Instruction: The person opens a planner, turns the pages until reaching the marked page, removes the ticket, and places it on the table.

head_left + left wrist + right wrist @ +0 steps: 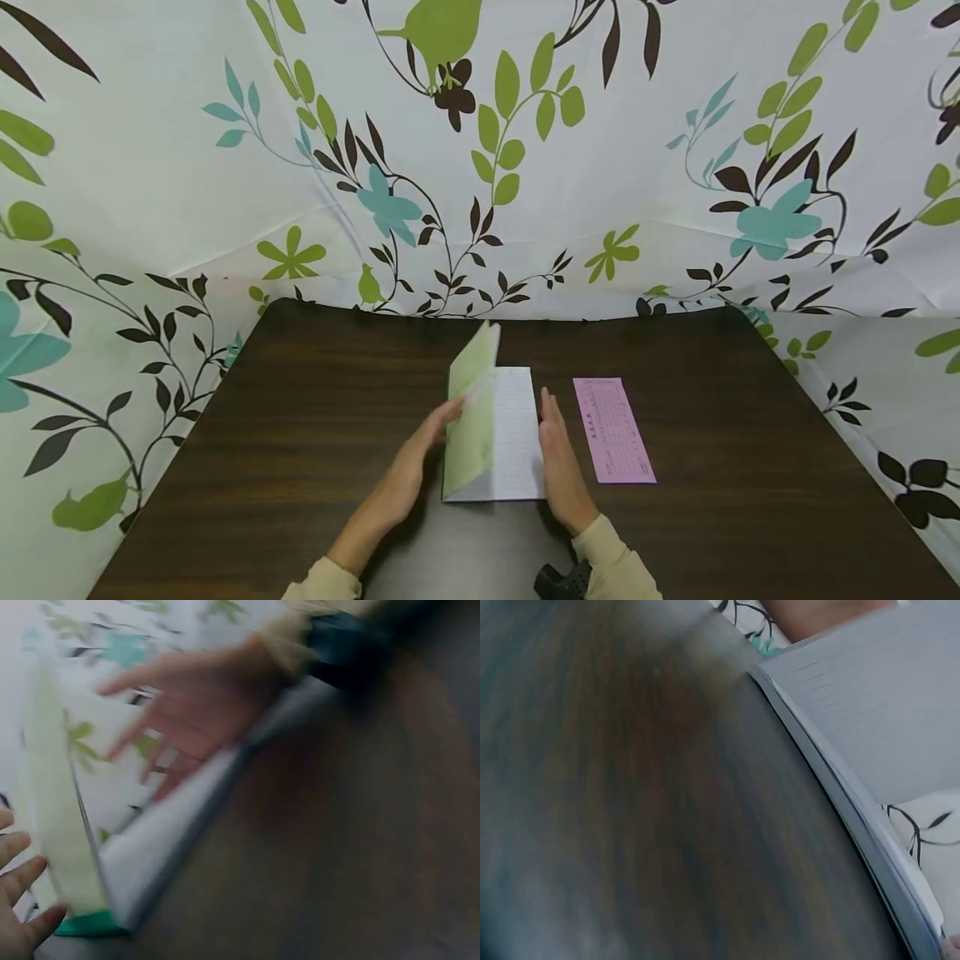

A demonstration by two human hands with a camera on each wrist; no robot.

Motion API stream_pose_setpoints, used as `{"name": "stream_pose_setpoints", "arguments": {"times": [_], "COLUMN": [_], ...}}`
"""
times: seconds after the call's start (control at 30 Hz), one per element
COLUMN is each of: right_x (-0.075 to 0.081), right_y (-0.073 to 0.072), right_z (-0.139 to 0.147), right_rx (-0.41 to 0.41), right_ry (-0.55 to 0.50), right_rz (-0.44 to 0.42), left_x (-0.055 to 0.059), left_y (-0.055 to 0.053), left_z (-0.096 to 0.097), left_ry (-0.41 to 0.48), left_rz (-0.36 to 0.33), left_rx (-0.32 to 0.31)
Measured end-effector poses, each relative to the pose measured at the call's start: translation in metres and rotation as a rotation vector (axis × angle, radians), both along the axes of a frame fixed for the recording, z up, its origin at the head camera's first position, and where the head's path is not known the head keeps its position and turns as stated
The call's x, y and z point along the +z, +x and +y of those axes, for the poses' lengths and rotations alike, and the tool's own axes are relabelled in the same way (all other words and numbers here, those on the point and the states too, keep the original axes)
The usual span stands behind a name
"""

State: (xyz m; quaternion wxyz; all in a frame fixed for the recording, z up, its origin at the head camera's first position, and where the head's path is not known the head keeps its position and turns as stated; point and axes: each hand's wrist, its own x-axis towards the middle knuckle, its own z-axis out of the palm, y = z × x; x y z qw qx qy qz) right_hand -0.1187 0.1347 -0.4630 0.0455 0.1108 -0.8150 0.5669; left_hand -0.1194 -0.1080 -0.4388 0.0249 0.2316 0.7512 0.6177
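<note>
A notebook (517, 433) lies on the dark table, with a white lined page facing up. Its pale green cover or leaf (471, 425) stands tilted up on the left side, a stretch of darker green at its bottom in the left wrist view. My left hand (408, 467) is at the outer side of this green part, fingers extended and seemingly touching it. Close along the notebook's right edge is my right hand (561, 467), its fingers straight; the left wrist view shows it blurred, with fingers spread. In the right wrist view, only fingertips (951, 946) show at the lower right corner.
A pink printed slip (615, 430) lies flat to the right of the notebook. A black device (562, 581) is at the right wrist. Behind the table (337, 375) hangs a white cloth (570, 192) with leaf and bird prints.
</note>
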Motion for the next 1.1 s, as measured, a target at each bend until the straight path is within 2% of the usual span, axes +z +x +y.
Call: {"name": "stream_pose_setpoints", "arguments": {"times": [0.07,0.13,0.2,0.27,0.43,0.53,0.67,0.87,1.1], "right_x": [0.0,0.001,0.001,0.0,-0.01,-0.013,-0.012,-0.013,-0.012], "right_y": [0.001,0.003,0.006,0.009,0.015,0.02,0.023,0.024,0.021], "right_z": [0.004,0.006,0.005,0.004,0.0,-0.002,-0.007,-0.015,-0.02], "right_rx": [-0.027,-0.044,-0.047,-0.023,0.114,0.136,0.109,0.067,0.061], "right_ry": [-0.045,-0.025,0.065,0.208,0.618,0.754,0.814,0.84,0.802], "right_rz": [0.001,0.002,0.008,0.042,0.232,0.312,0.323,0.316,0.23], "left_x": [-0.011,-0.02,-0.025,-0.027,-0.024,-0.025,-0.027,-0.028,-0.025], "left_y": [0.005,0.009,0.012,0.015,0.02,0.024,0.028,0.028,0.025], "left_z": [0.006,0.008,0.008,0.008,0.007,0.008,0.012,0.021,0.024], "left_ry": [-0.228,-0.461,-0.63,-0.735,-0.821,-0.884,-0.95,-0.969,-0.958], "left_rz": [0.069,0.15,0.244,0.301,0.36,0.374,0.376,0.347,0.275], "left_rx": [0.01,0.008,0.001,-0.004,-0.007,0.007,0.053,0.111,0.158]}}
